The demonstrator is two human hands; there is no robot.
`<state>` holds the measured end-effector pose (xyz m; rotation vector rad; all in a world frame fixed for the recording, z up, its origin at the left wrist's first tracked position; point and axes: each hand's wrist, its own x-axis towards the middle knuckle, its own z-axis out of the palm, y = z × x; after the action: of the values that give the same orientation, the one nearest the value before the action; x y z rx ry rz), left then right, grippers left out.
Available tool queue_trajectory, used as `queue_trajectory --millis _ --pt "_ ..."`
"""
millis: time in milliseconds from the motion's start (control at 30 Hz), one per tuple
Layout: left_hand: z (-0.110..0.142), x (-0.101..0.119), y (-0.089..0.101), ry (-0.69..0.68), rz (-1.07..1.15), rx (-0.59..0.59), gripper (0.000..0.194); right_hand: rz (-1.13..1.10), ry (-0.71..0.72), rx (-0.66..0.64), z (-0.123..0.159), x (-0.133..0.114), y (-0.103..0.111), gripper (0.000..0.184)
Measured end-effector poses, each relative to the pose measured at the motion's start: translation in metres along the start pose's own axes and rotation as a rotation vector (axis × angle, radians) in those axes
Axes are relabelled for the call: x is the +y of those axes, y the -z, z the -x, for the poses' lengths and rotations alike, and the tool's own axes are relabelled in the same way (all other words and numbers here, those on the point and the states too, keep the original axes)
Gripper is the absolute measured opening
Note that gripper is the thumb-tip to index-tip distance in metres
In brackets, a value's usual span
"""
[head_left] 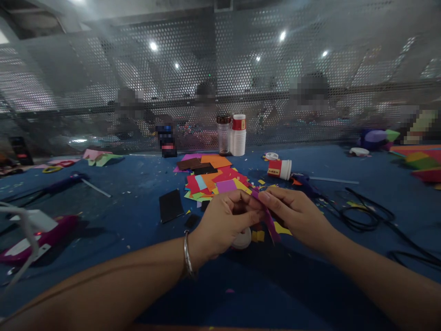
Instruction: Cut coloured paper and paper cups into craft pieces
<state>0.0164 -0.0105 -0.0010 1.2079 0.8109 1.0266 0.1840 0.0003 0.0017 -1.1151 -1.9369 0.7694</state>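
Between my two hands is a narrow purple strip (270,224), looking like paper or felt, its lower end hanging free. My left hand (229,218), with a silver bangle at the wrist, pinches the strip from the left. The fingers of my right hand (296,209) are closed on its upper part. Partly hidden under my left hand lies a pale round object (242,239). Small yellow pieces (257,236) rest beside it. Just beyond my hands spreads a heap of coloured sheets (225,185) in red, orange, purple and yellow.
A glass jar (223,138) and stacked paper cups (238,140) stand by the perforated screen. One red-and-white cup (279,169) lies on its side. Glue guns (305,184) (67,183) with cords lie on both sides. A black piece (171,206) and a magenta power strip (44,236) are left.
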Motion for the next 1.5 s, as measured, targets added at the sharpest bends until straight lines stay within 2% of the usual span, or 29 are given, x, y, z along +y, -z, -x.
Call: queue_trajectory --millis 233,433,600,733,833,933,1100,1233,1400,1500 --pt "0.001 0.001 0.0 -0.001 -0.027 0.003 0.012 -0.069 -0.074 -0.014 0.0 0.003 0.0 0.047" --pt "-0.001 -0.003 0.004 -0.084 -0.111 0.044 0.015 -0.13 -0.147 0.028 -0.001 0.007 -0.001 0.05" --pt "-0.002 -0.004 0.01 -0.096 -0.109 0.066 0.036 -0.178 -0.172 0.087 -0.004 0.012 0.0 0.051" --pt "-0.006 0.0 0.016 -0.134 -0.098 0.141 0.054 0.014 -0.17 0.095 -0.008 0.017 0.007 0.054" --pt "-0.01 -0.001 0.021 -0.154 -0.073 0.181 0.037 0.248 -0.154 0.101 -0.012 0.021 0.012 0.056" --pt "-0.013 -0.001 0.023 -0.161 -0.086 0.201 0.018 0.343 -0.151 0.084 -0.014 0.024 0.016 0.054" --pt "-0.013 0.003 0.023 -0.155 -0.168 0.239 0.007 0.158 -0.228 0.056 -0.014 0.023 0.014 0.052" --pt "-0.014 0.004 0.024 -0.163 -0.172 0.166 0.006 -0.013 -0.272 0.041 -0.012 0.018 0.011 0.057" --pt "-0.014 -0.001 0.024 -0.242 -0.201 0.105 0.006 -0.206 -0.297 0.05 -0.009 0.013 0.008 0.06" --pt "-0.013 -0.002 0.024 -0.222 -0.207 0.07 0.01 -0.344 -0.314 0.054 -0.008 0.011 0.006 0.058"
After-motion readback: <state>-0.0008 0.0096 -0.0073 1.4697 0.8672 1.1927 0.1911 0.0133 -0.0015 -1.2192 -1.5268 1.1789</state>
